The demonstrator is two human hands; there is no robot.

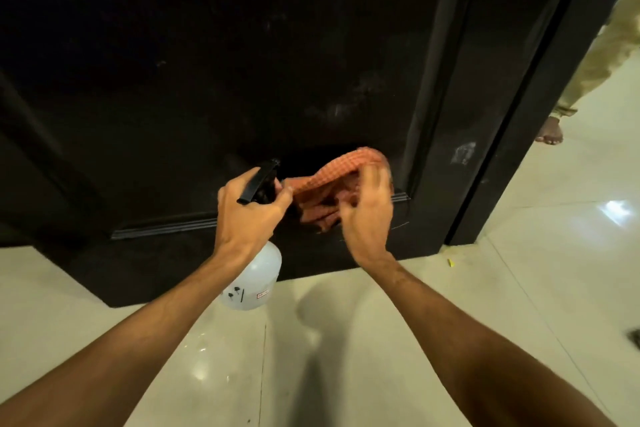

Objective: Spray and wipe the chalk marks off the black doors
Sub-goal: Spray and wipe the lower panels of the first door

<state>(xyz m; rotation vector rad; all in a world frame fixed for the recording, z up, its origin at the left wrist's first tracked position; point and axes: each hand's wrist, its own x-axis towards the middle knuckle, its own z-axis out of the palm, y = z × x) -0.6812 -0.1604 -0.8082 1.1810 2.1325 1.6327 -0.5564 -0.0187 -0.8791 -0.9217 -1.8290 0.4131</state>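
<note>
Spray bottle (257,279): translucent white body, black trigger head, small dark marks and a label low on the body. Left hand (250,215) has it by the neck, fingers wrapped round it under the trigger. Long axis runs roughly upright, base down near the floor (346,340), and the nozzle points away from me at the black door (207,80).

Cloth (332,184): orange check, bunched, sits against the lower door panel just right of the nozzle. Right hand (367,213) is on it with fingers curled into the folds. Motion blur there, so I can't read the exact grip.

Chalk marks: pale smudge (346,104) on the panel above the cloth, a brighter patch (464,152) on the door's right edge strip.
</note>
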